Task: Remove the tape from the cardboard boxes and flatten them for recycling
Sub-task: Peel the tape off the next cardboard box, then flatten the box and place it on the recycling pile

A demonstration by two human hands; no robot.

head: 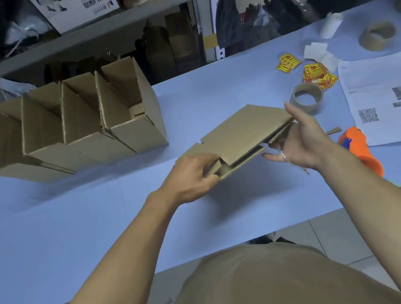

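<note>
A flattened brown cardboard box (243,135) is held a little above the pale blue table (75,240), tilted up toward the right. My left hand (190,177) grips its near left corner, fingers curled round the flap edges. My right hand (299,139) holds the right end, thumb on top and fingers underneath. Several open, unflattened cardboard boxes (77,125) stand in a row at the back left of the table.
Two tape rolls (306,98) (377,36), red-and-yellow stickers (317,75), a printed sheet with a QR code (388,97) and an orange tool (361,150) lie at the right. Cluttered metal shelving (93,34) stands behind the table.
</note>
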